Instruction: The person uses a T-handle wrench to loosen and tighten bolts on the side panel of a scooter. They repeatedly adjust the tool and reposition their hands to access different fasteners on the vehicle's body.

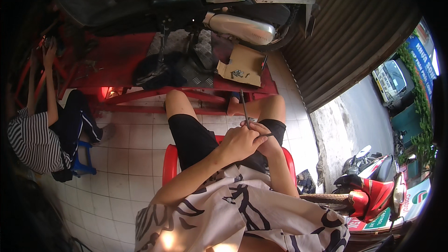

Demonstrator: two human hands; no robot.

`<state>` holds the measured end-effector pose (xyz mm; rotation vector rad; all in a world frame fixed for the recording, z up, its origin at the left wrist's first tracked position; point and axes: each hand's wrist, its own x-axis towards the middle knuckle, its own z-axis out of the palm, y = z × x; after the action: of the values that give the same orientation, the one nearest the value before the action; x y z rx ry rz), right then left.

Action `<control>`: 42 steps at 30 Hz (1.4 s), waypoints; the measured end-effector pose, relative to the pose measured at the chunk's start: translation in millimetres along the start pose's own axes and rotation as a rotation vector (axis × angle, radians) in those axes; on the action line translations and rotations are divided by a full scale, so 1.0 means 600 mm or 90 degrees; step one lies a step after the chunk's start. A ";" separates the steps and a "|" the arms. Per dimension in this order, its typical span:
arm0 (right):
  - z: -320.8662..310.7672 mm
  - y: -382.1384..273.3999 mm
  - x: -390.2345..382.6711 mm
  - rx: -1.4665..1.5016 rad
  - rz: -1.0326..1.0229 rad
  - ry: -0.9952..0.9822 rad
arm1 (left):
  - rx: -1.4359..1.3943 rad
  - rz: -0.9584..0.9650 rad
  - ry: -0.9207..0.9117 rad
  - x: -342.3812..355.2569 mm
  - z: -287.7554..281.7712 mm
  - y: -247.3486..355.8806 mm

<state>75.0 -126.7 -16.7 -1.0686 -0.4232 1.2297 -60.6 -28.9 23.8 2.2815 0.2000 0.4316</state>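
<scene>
My left hand [239, 143] lies over my right hand [269, 145] above my lap, both with fingers closed. A thin dark metal rod tool [244, 106] rises from between them, pointing away from me. A short dark bar sticks out to the right of the hands, apparently part of the same tool; its handle is mostly covered by my fingers. Beyond my knees, an opened cardboard box [249, 58] with several small bolts [239, 73] rests on the red lift platform [112, 67].
A scooter [233, 16] stands on the platform. On the left, a person in a striped shirt [35, 135] sits on a blue stool [84, 161], hands raised to a machine. I sit on a red chair [170, 161]. Right are a shutter [345, 42] and a red motorbike [373, 200].
</scene>
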 end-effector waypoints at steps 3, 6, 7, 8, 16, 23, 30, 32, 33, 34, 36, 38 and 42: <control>-0.030 0.001 0.018 -0.025 -0.053 -0.002 | 0.032 0.041 -0.001 0.005 0.008 -0.024; -0.052 -0.021 0.052 -0.230 -0.186 -0.009 | -0.016 0.099 0.067 0.017 0.020 -0.056; -0.077 -0.036 0.067 0.073 -0.078 -0.021 | 0.007 0.133 0.091 0.025 0.014 -0.060; -0.103 -0.053 0.075 0.067 -0.097 -0.036 | 0.029 0.169 0.115 0.037 0.010 -0.067; -0.245 -0.078 0.122 0.372 -0.148 -0.158 | -0.017 -0.010 0.096 0.163 0.068 -0.265; -0.288 -0.073 0.128 0.410 -0.007 -0.144 | 0.188 -0.080 0.209 0.407 0.075 -0.377; -0.296 -0.088 0.125 0.397 0.067 -0.137 | 0.427 -0.215 0.151 0.485 0.123 -0.437; -0.301 -0.089 0.124 0.396 0.082 -0.121 | 0.378 -0.264 0.128 0.498 0.130 -0.439; -0.304 -0.090 0.126 0.391 0.081 -0.130 | 0.365 -0.282 0.125 0.501 0.129 -0.440; -0.306 -0.089 0.126 0.388 0.081 -0.129 | 0.351 -0.301 0.123 0.503 0.127 -0.442; -0.306 -0.087 0.129 0.377 0.085 -0.133 | 0.352 -0.325 0.112 0.503 0.118 -0.452; -0.299 -0.085 0.130 0.372 0.098 -0.123 | 0.303 -0.328 0.150 0.500 0.100 -0.470; -0.275 -0.095 0.126 0.328 0.101 -0.114 | -0.315 -0.404 0.309 0.481 0.053 -0.494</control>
<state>257.8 -126.4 -68.6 -0.5611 -0.1412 1.4790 217.2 229.9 -144.2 1.4934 0.9199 0.6036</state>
